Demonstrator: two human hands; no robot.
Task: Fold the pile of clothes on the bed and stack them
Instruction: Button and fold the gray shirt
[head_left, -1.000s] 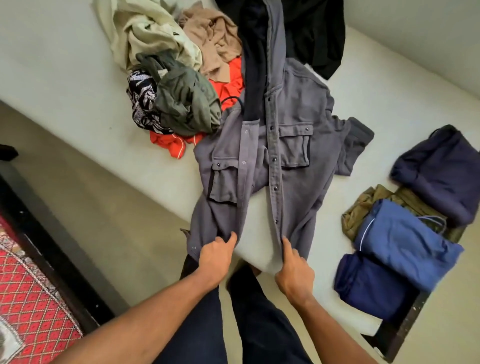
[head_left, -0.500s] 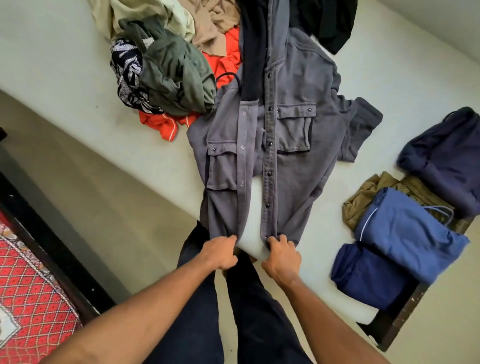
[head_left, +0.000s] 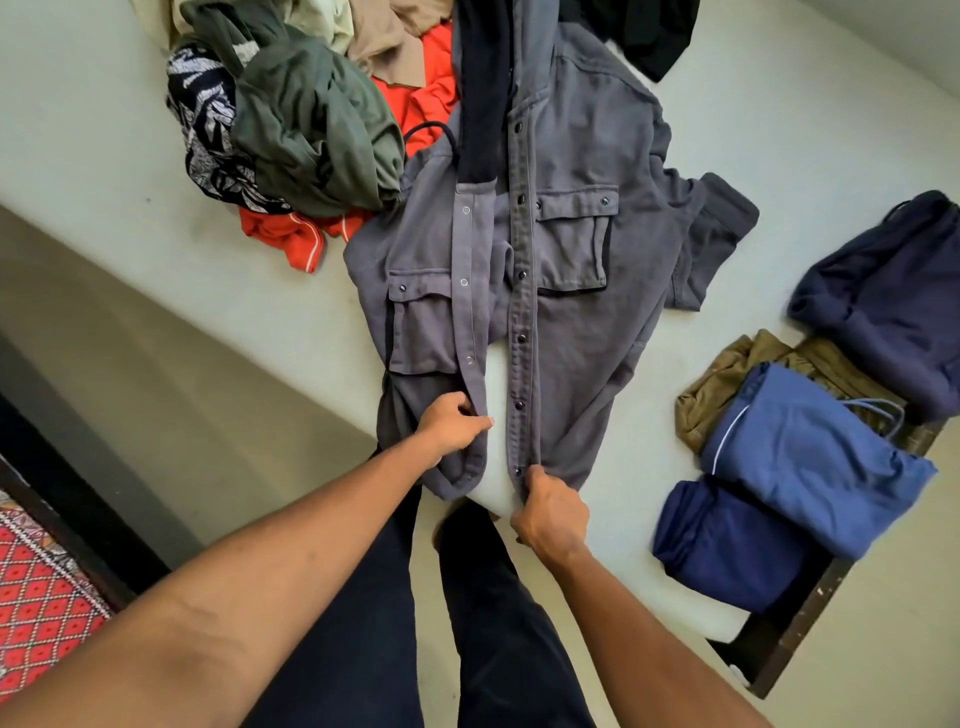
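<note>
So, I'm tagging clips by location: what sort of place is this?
Probably a bedroom: a pale mattress on a dark bed frame, a heap of unfolded clothes on it, and folded garments stacked alongside.

Soft, even daylight fills the view, brightest on the pale bed (head_left: 779, 130); shadows are faint and diffuse, the bed's side at the left falling into a dull shade; wide-angle distortion bends the bed's edges toward the corners; the centre is sharp, the bottom foreground slightly soft.
</note>
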